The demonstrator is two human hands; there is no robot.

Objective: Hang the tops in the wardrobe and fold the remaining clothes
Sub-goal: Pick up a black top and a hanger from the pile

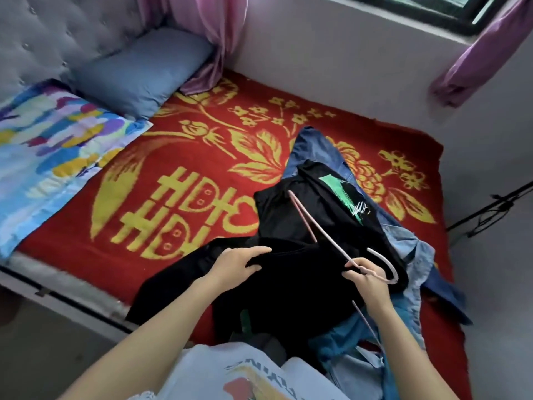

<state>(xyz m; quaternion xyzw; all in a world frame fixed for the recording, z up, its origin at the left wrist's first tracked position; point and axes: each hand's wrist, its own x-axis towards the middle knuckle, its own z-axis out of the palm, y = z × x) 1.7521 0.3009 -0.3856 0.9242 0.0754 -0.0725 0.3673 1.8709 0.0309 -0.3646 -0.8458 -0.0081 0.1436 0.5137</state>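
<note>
A plain black top (288,287) lies crumpled at the near edge of the bed (173,157), its upper hem gripped by the left hand (239,265). A thin pink hanger (323,235) slants across it, pinched below the hook by the right hand (367,281). Behind lies a black T-shirt (314,206) with a green print, over what seem to be denim garments (415,249).

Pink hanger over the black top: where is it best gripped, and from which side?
At the neck, where the hook meets the two thin arms, coming from the near right side. The pink hanger lies tilted over the black top with its hook curling right. The right hand pinches that junction, and the left hand holds the fabric.
</note>
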